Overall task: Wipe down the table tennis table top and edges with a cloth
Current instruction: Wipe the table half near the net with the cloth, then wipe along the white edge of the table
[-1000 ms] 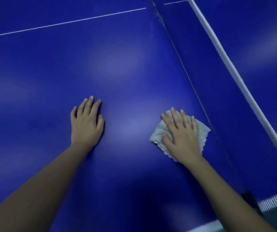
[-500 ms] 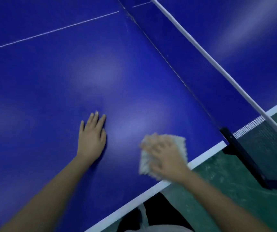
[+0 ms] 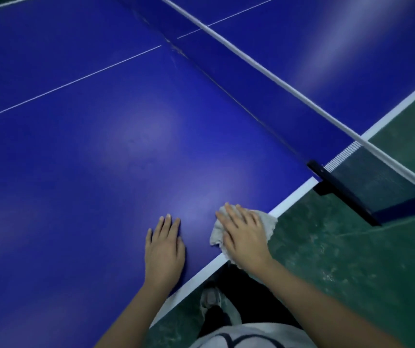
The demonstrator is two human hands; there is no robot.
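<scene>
The blue table tennis table [image 3: 101,159] fills most of the view, its white side edge [image 3: 294,194] running diagonally at the lower right. A pale grey cloth [image 3: 267,222] lies on that white edge, partly hanging past it. My right hand [image 3: 244,234] presses flat on the cloth with straight fingers. My left hand [image 3: 163,249] rests flat on the blue top just left of it, fingers together, holding nothing.
The net [image 3: 367,167] with its white top band crosses from the top middle to the right, held by a dark clamp post [image 3: 339,189] at the table's side. Green floor [image 3: 351,272] lies beyond the edge. My shoe [image 3: 210,300] shows below the table edge.
My right hand has drawn the cloth back from near the net across the top to the white side edge. My left hand has stayed flat on the table. The view has pulled back.
</scene>
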